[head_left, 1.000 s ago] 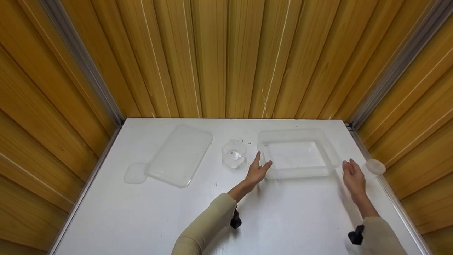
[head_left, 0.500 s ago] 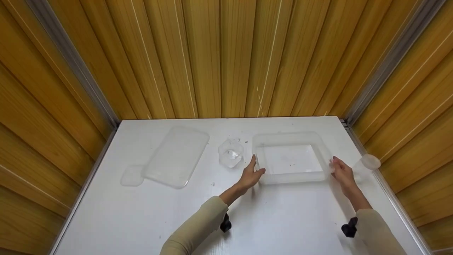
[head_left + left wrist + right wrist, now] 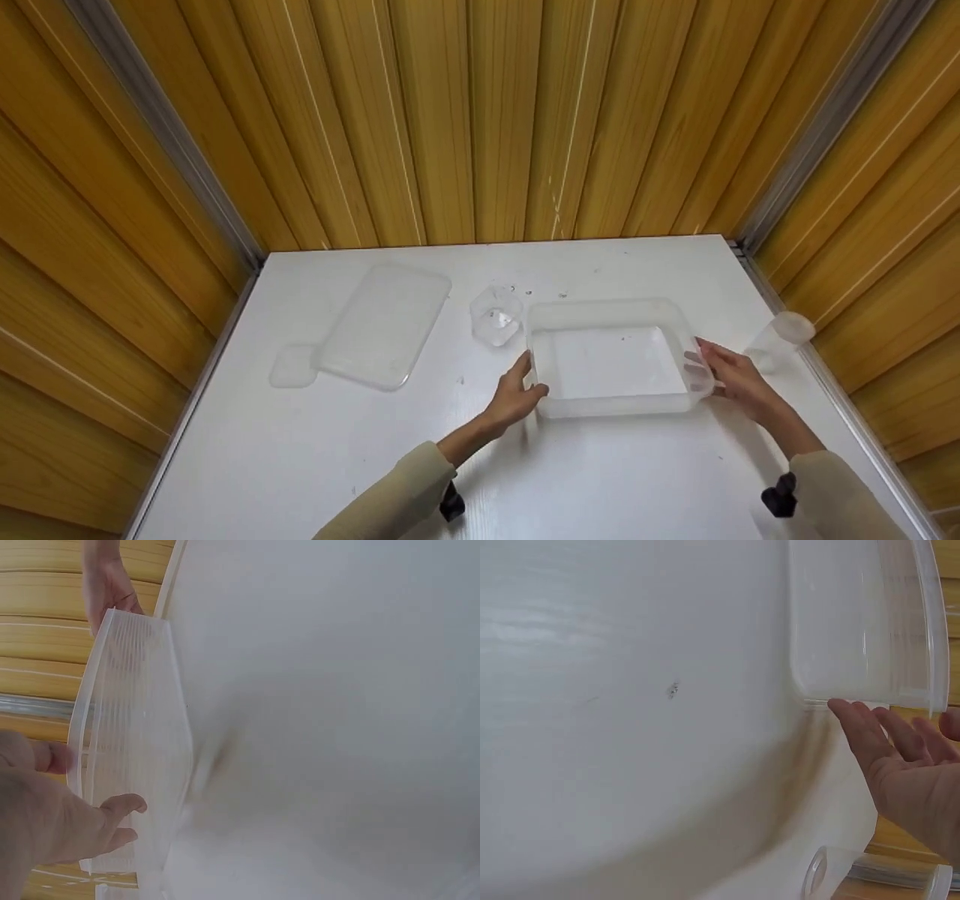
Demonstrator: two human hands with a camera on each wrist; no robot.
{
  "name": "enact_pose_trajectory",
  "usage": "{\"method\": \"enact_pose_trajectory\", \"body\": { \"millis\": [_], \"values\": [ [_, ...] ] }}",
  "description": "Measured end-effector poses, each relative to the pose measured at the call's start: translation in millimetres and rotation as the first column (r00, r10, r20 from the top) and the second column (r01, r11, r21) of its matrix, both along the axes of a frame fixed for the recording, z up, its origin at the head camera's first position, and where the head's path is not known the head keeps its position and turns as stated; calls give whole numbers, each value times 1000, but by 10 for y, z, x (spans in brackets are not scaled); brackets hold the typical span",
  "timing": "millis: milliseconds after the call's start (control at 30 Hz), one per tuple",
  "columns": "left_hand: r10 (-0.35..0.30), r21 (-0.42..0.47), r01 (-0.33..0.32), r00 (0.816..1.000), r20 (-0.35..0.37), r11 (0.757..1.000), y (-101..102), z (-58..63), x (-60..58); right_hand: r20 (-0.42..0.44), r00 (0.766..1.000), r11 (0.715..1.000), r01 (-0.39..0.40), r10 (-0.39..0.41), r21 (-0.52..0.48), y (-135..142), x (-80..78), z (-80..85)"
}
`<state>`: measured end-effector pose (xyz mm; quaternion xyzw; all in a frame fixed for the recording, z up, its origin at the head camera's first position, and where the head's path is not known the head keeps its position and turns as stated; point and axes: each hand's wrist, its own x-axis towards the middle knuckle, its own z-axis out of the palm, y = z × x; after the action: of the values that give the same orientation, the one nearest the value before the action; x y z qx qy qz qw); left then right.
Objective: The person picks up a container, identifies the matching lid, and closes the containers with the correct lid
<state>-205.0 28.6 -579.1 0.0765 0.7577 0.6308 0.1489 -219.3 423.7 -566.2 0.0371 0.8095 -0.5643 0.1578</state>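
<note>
A lidless, clear plastic storage box [image 3: 615, 406] is between the two hands on the right half of the table. My left hand [image 3: 511, 397] holds its left end, the thumb and fingers spread along the wall in the left wrist view. At the opposite end, my right hand [image 3: 739, 379] grips the wall; its fingers show through the translucent plastic in the head view. The right wrist view has those fingers against the box's end, with the thumb up by the rim. Beyond my right hand stands a clear cylindrical container [image 3: 885, 874].
A large rectangular clear lid [image 3: 386, 326] lies on the white table [image 3: 600, 480], overlapping a small square clear lid [image 3: 294, 365]. Near the box's far left corner stands a small clear faceted container [image 3: 496, 315]. Wood-patterned walls [image 3: 495, 120] rise behind and at both sides.
My right hand has moved in from beside the box to grip its right end. The box has come towards me and slightly left, with my left hand moving along.
</note>
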Motion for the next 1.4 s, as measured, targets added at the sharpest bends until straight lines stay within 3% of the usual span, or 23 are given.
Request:
{"method": "enact_pose_trajectory", "body": {
  "millis": [300, 500, 667, 867, 1033, 1233, 1400],
  "values": [
    [39, 40, -38, 999, -31, 999, -375, 71, 302, 12, 996, 996, -90, 90, -7, -284, 10, 198],
    [43, 45, -42, 998, -37, 998, -621, 57, 507, 35, 992, 992, -118, 119, -39, -484, 99, 175],
    [42, 32, -40, 997, -64, 999, -899, 65, 640, 33, 984, 982, -170, 173, -81, -701, 74, 151],
    [77, 34, -74, 990, -121, 997, -1151, 72, 655, 38, 982, 978, -178, 183, -107, -963, -20, 130],
    [61, 47, -54, 983, -173, 997, -1283, 26, 625, 35, 984, 977, -171, 177, -125, -1090, -62, 107],
    [70, -6, -72, 984, -161, 997, -1392, -5, 592, 36, 986, 980, -156, 161, -125, -1205, -57, 69],
    [33, -85, -45, 991, -132, 995, -1441, 18, 569, 41, 989, 987, -140, 144, -72, -1279, -27, 58]
  ]
}}
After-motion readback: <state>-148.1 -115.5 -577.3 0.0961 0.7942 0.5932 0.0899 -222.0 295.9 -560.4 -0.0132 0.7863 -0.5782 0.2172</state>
